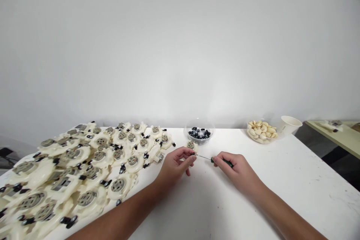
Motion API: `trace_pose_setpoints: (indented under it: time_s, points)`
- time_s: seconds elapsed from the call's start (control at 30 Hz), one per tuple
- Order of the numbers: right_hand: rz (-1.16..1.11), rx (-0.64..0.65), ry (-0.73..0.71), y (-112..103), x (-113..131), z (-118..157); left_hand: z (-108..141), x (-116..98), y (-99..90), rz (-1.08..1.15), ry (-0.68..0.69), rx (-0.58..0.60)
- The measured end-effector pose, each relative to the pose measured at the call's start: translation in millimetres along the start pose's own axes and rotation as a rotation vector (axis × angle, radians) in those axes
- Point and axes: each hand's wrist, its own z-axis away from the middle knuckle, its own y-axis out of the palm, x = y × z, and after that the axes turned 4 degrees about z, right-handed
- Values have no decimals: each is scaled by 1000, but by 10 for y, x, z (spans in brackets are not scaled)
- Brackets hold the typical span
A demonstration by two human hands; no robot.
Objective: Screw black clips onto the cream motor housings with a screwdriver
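My right hand (232,167) is wrapped round the dark green handle of a screwdriver (204,156), whose thin metal shaft points left. Between the thumb and fingers of my left hand (180,161) is a small black part (193,153), mostly hidden by the fingertips. The shaft's tip reaches this part; whether a screw sits there is too small to tell. Just behind my left fingers stands a cream plastic motor housing (191,145), partly covered. Beyond it, a clear bowl (213,135) holds small black parts and shiny bits.
Many cream motor housings (118,185) with black fittings cover the left side of the white table (281,183). At the back right are a clear bowl of cream pieces (261,131) and a white cup (291,123). A wall rises behind; another table (332,135) stands at right.
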Motion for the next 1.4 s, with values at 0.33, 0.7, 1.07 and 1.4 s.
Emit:
trace_pose_setpoints:
  time_s: [0.33,0.7,1.07,1.4]
  points:
    - [-487,297,278,-14,-102,-102,36,-58,0,-177,72,26]
    - [-280,284,91,24,-134,-71,107,-126,37,-434,261,135]
    - [-393,334,39,163,-49,2,133,-88,58,-644,436,194]
    - [-500,109,141,168,-86,-78,117,-175,43,-712,602,-99]
